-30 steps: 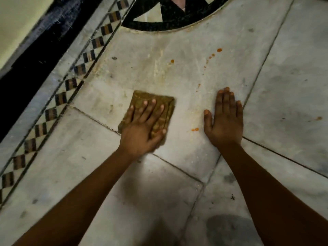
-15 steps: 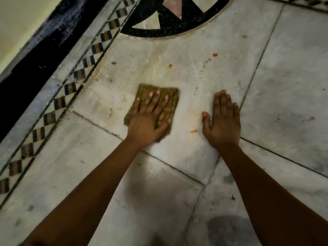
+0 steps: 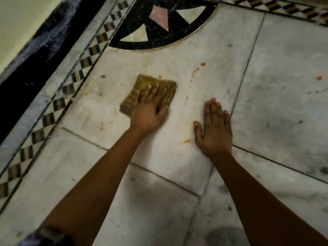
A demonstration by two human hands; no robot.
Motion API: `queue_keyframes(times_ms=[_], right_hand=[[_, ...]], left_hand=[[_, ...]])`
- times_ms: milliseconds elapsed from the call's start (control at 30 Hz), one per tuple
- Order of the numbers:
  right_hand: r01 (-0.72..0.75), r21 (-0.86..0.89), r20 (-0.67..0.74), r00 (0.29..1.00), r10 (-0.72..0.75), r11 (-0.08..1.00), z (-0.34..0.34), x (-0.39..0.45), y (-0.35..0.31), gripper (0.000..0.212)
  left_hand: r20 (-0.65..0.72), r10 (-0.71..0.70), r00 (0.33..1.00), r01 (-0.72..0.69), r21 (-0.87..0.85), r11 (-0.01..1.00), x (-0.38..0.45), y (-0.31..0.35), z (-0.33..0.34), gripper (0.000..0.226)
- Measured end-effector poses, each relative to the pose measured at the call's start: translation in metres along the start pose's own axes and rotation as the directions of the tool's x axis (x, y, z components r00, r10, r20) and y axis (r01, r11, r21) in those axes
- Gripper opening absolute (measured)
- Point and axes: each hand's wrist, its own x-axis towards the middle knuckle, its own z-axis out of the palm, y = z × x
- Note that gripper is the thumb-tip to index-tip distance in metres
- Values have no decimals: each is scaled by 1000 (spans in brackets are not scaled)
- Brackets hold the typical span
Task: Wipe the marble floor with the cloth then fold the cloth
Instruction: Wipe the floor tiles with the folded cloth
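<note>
My left hand (image 3: pixel 149 110) pressed flat, fingers straight, on the folded cloth (image 3: pixel 140 89) on the marble floor (image 3: pixel 177 157); my right hand (image 3: pixel 214 132) lay open, flat on the floor beside orange spots (image 3: pixel 186 141).

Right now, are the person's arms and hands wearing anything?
No gloves, rings or watch show. The left hand and right hand are bare, and both forearms are bare to the picture's bottom edge. Something dark and blurred sits near the left elbow, perhaps a sleeve.
</note>
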Motion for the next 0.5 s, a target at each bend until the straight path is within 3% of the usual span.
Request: queue_keyframes(times_ms=[133,333,500], right_hand=[[-10,2,0,1000,10,1000,0,0,0,69],[-9,14,3,1000,9,1000,1,-1,1,70],[-4,18,-2,1000,4,1000,1,0,1,70]], left_hand=[[-7,7,1000,-6,66,998,-38,-7,2,67],[38,-130,991,125,109,986,75,1,-12,51],[-14,82,997,-81,50,995,-3,1,-2,55]])
